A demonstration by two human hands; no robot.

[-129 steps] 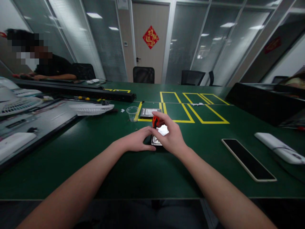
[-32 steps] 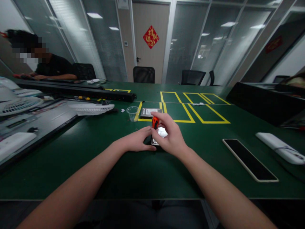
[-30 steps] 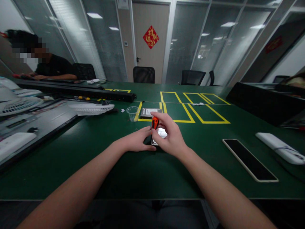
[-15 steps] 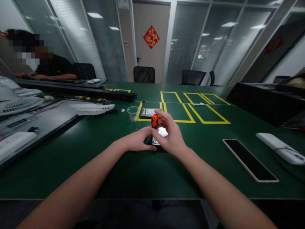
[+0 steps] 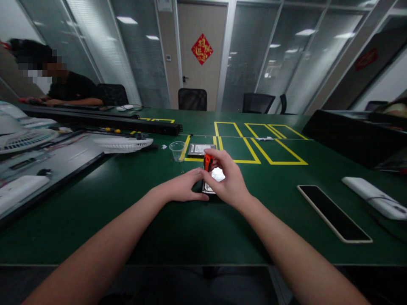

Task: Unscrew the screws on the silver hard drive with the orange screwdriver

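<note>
My right hand (image 5: 227, 178) is closed around the orange-and-black handle of a screwdriver (image 5: 208, 162), held upright over a hard drive (image 5: 208, 187). The screwdriver's tip is hidden by my fingers. My left hand (image 5: 186, 185) grips the left side of that hard drive, its thumb along the near edge and fingers at the far side. The drive lies on the green table, its shiny top partly covered by my right hand. Just beyond, a second hard drive (image 5: 197, 149) with a white label lies inside yellow tape, beside a clear plastic cup (image 5: 177, 151).
A phone (image 5: 333, 214) and a white device with a cable (image 5: 375, 198) lie on the right. A large black case (image 5: 343, 137) stands behind them. White fan parts (image 5: 127, 145) and a long black bar (image 5: 104, 120) occupy the left. A person (image 5: 74, 89) sits at far left.
The screwdriver handle has turned and tilts slightly differently in my right hand, whose fingers have shifted a little. My left hand and the hard drive stay in place.
</note>
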